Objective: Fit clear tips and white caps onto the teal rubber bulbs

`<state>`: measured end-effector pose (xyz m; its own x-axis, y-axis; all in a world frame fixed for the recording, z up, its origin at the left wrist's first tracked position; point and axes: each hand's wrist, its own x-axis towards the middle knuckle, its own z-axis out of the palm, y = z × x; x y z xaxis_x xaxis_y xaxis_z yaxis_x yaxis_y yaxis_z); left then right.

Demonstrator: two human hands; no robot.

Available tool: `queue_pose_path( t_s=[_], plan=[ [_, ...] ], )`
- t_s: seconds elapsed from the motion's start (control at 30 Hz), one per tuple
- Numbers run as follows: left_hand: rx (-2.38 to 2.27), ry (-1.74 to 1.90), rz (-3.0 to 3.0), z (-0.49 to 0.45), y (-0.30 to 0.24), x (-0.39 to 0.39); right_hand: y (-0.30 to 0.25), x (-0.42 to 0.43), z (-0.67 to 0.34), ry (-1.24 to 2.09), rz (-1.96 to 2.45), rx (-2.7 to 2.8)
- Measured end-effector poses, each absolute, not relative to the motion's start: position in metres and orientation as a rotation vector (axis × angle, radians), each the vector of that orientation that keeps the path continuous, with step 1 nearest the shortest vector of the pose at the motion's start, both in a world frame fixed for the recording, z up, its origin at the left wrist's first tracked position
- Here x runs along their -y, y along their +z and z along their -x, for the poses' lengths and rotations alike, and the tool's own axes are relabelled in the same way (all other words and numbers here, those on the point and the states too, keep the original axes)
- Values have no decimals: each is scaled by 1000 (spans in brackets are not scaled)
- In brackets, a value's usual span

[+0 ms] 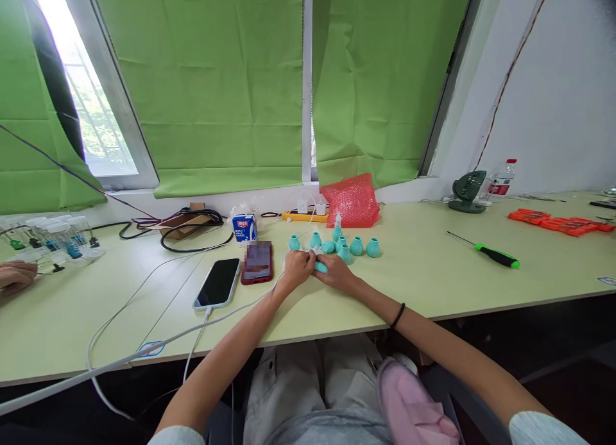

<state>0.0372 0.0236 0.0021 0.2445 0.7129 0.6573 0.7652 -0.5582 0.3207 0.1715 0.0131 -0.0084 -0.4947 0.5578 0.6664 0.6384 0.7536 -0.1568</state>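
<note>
My left hand (296, 268) and my right hand (333, 273) meet on the table, both closed around one small teal rubber bulb (321, 266) held between them. Just beyond my hands stands a cluster of several more teal bulbs (356, 245), upright on the pale green table (433, 278). A small white dropper bottle (337, 221) stands among them.
Left of my hands lie a red phone (257, 263) and a white phone (218, 283) with a charging cable (144, 352). A milk carton (244, 227), red bubble bag (351, 201), screwdriver (491, 253), small fan (468, 190), orange parts (558, 221), clear boxes (52, 240). Another person's hand (14, 277) at far left.
</note>
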Motion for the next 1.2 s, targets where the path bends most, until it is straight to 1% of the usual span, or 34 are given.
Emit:
queue_pose_path(
  t_s=[0.23,0.37,0.43,0.73,1.03,1.2],
  plan=[
    [1640,-1234,2520,-38,1,-37,-12,-13,-172,-236,877,2207],
    [1700,-1227,2557,-33,3,-43,-6,-14,-175,-301,758,2036],
    [1708,-1205,2554,-30,5,-42,-1,-14,-178,-295,771,1927],
    [1616,-912,2585,-28,-2,-34,4,-18,-187,-147,887,1804],
    [1458,-855,2557,-34,-9,-32,15,-22,-196,-266,926,1494],
    [1412,-853,2547,-33,-8,-33,23,-25,-214,-315,1175,1330]
  ],
)
